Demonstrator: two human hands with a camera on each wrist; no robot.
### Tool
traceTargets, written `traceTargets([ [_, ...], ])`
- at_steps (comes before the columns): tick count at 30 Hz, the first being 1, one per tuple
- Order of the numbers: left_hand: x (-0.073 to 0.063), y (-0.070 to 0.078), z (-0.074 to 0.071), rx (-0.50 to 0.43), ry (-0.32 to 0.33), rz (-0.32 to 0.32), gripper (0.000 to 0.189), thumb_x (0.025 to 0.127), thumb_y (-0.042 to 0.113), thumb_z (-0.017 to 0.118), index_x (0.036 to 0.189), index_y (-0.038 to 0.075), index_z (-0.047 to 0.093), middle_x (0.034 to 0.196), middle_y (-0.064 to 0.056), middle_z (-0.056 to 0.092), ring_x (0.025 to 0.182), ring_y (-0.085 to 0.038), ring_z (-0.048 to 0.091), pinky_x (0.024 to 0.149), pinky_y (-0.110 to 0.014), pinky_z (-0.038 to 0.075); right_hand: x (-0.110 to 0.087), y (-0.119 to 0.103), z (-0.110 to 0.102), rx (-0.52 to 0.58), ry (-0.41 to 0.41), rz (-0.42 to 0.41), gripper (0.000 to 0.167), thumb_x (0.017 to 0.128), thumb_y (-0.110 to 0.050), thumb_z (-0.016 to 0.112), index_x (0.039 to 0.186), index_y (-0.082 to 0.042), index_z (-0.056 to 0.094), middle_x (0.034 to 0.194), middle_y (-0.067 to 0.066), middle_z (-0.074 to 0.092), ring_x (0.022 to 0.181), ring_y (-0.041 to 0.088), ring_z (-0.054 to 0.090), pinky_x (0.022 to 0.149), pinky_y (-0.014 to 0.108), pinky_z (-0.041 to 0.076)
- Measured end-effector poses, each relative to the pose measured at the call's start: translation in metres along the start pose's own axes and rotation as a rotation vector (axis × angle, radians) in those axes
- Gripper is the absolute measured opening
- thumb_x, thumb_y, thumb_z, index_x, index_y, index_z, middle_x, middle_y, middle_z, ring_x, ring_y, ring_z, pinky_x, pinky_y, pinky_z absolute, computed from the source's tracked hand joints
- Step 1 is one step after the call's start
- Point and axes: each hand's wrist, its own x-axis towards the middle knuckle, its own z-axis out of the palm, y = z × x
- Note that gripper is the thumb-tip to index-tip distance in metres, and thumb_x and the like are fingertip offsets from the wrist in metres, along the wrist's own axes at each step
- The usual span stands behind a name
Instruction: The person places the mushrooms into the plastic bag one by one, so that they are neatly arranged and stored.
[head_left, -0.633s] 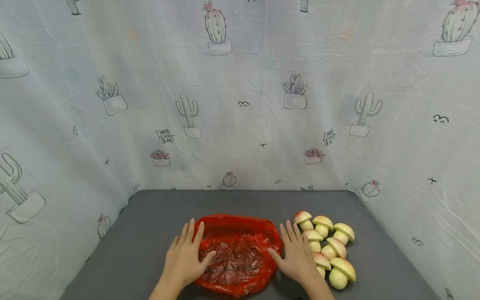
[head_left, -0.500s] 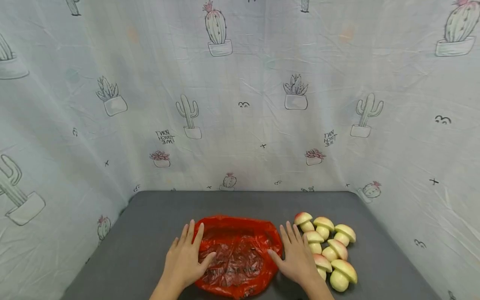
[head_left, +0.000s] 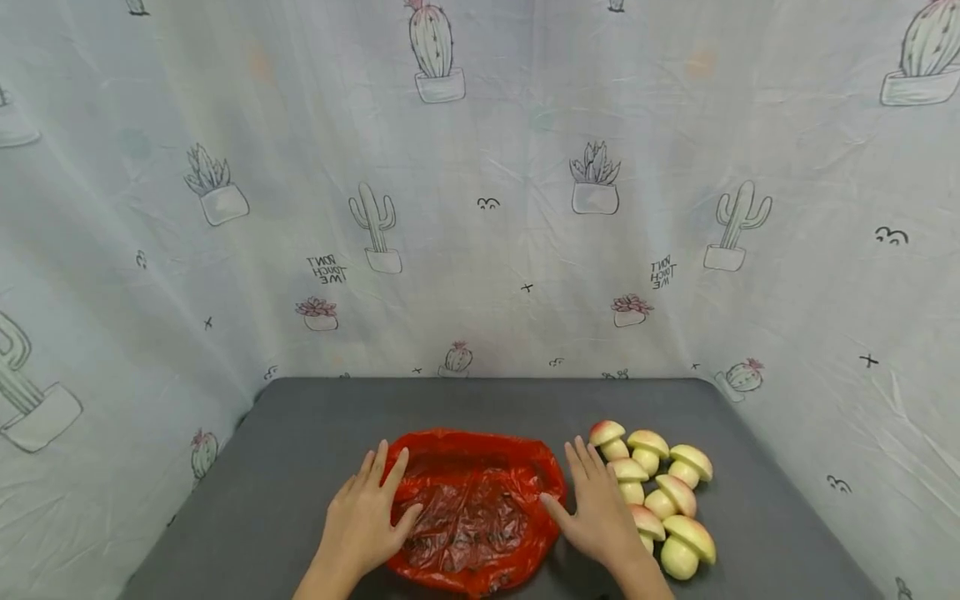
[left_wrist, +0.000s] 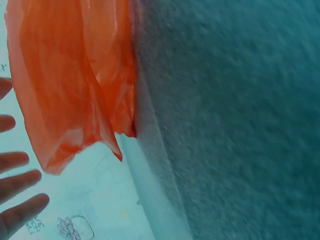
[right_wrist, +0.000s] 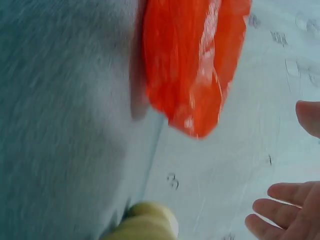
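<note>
Flanking red bag [head_left: 468,517]: left fingers [head_left: 378,464], right fingers [head_left: 577,467].

Curtain [head_left: 480,125] — printed lettering at two positions, left block [head_left: 326,269] and right block [head_left: 663,272]. Each reads DON'T, TOUCH, then ME or WE; some letters appear reversed. Cross marks [head_left: 868,360] also appear. Left wrist view — lettering [left_wrist: 35,225] only partly legible.

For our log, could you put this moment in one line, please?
left hand: empty; right hand: empty; red bag: between them; mushroom shapes: rightmost
</note>
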Motion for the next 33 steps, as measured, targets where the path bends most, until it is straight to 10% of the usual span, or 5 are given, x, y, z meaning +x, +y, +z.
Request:
traceTargets([
  [5,-0.006,-0.011,0.000,-0.029,0.117,0.033,0.057,0.078,0.038,0.074,0.130,0.021,0.060,0.137,-0.016,0.053,0.111,-0.034,0.061,0.064,-0.042,0.055,-0.015,0.016,-0.022,0.115,0.190,-0.015,0.077,0.087,-0.039,0.067,0.144,0.001,0.035,0.147,0.024,0.036,0.133,0.044,0.034,0.103,0.059,0.031],
  [11,-0.011,-0.017,-0.005,-0.220,-0.054,-0.070,0.049,0.083,0.037,0.071,0.129,0.026,0.061,0.151,-0.014,0.034,0.128,-0.036,0.047,0.037,-0.023,0.026,-0.031,0.040,-0.048,0.249,0.240,0.055,0.081,0.086,-0.031,0.069,0.147,0.002,0.027,0.146,0.030,0.031,0.132,0.051,0.029,0.099,0.061,0.029],
  [23,-0.015,-0.025,-0.003,-0.462,-0.220,-0.181,0.045,0.086,0.028,0.069,0.129,0.016,0.061,0.154,-0.024,0.022,0.115,-0.046,0.054,0.069,-0.046,0.052,-0.068,0.095,-0.077,0.247,0.038,0.415,0.101,0.088,-0.044,0.063,0.149,0.007,0.000,0.147,0.041,0.012,0.129,0.060,0.019,0.096,0.070,0.024],
  [33,-0.013,-0.033,0.001,-0.486,-0.223,-0.187,0.045,0.084,0.019,0.071,0.126,0.005,0.062,0.146,-0.033,0.031,0.119,-0.050,0.049,0.086,-0.055,0.049,-0.072,0.120,-0.073,0.272,-0.162,0.489,0.109,0.086,-0.050,0.062,0.148,0.007,-0.007,0.147,0.042,0.007,0.129,0.061,0.015,0.098,0.070,0.025],
])
